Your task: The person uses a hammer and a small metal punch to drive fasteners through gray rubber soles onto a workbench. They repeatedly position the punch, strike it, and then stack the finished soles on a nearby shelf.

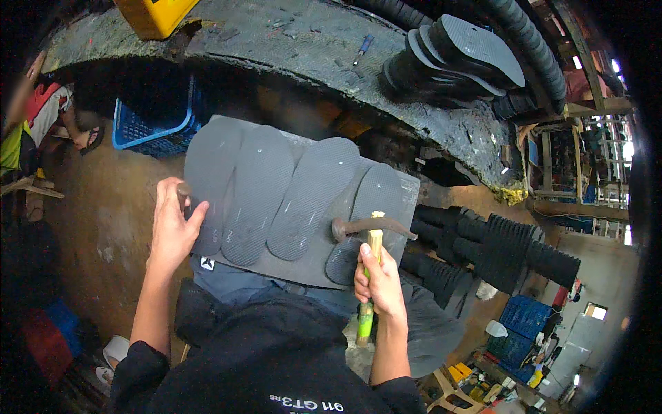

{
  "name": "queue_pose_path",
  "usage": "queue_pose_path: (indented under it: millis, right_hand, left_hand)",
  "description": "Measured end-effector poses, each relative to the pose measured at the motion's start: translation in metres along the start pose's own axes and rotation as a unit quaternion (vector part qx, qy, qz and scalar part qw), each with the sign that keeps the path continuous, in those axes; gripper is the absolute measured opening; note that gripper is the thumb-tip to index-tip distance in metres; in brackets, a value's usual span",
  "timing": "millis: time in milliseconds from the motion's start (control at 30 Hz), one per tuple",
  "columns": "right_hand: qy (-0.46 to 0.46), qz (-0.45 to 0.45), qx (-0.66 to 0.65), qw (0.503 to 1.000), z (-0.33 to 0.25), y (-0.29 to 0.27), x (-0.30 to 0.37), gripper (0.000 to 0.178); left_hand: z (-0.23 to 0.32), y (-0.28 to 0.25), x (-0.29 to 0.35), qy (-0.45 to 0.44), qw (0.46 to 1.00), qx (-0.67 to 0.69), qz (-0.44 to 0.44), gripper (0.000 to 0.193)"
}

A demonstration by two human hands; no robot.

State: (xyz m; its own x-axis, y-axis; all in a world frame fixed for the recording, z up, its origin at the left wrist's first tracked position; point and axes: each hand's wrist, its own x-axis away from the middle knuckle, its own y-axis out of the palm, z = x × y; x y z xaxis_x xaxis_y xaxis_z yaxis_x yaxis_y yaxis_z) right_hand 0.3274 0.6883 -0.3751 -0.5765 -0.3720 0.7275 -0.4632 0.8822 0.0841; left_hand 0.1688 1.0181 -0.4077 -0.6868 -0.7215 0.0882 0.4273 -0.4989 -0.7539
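Rubber sheet [303, 214], dark grey, w/ four sole shapes cut side by side, lies across your lap, tilted up toward the counter [289, 48] edge in front of you. Soles run lengthwise away from you; the right-most one sits under the hammer head.

Your left hand [172, 224]: closed round a small punch-like tool [183, 196] at the sheet's left edge, thumb pressing on the sheet. Tool mostly hidden by fingers — can't tell its tip.

Your right hand [379, 279]: clamped on the hammer [372, 231] handle, wooden, yellow-green at the lower end. Rusty claw head hangs just over the sheet's near-right part; contact w/ sheet unclear.

Around:
- Counter is rough, dark, curved by the lens. On it: stack of black cut soles [455, 58] toward the far-right, a small screwdriver [363, 47] near its middle, a yellow box [155, 15] at the far-left corner.
- Blue crate [155, 127] under the counter, left of the sheet.
- More black sole stacks [496, 248] on the floor to your right, near the sheet's right edge.
- Another person [41, 110] sits far left, well apart.
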Motion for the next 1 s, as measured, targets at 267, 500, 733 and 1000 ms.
queue_pose_path:
  millis: [267,500,733,1000]
  right_hand:
    - [-0.098,0.125,-0.221,0.962,0.028,-0.044,0.046,0.032]
    - [-0.044,0.021,-0.425,0.904,0.082,-0.066,0.022,0.035]
    - [-0.142,0.172,-0.157,0.962,0.047,-0.011,0.043,0.033]
    - [-0.158,-0.075,0.118,0.977,0.034,0.085,0.020,0.022]
  left_hand:
    - [0.001,0.003,0.004,0.013,0.998,0.050,-0.033,0.044]
    - [0.003,-0.004,0.005,0.066,0.989,0.077,-0.107,0.032]
    - [-0.017,-0.022,0.006,0.043,0.936,0.346,-0.042,0.014]
    - [-0.051,0.018,0.007,0.039,0.836,0.548,-0.007,0.015]
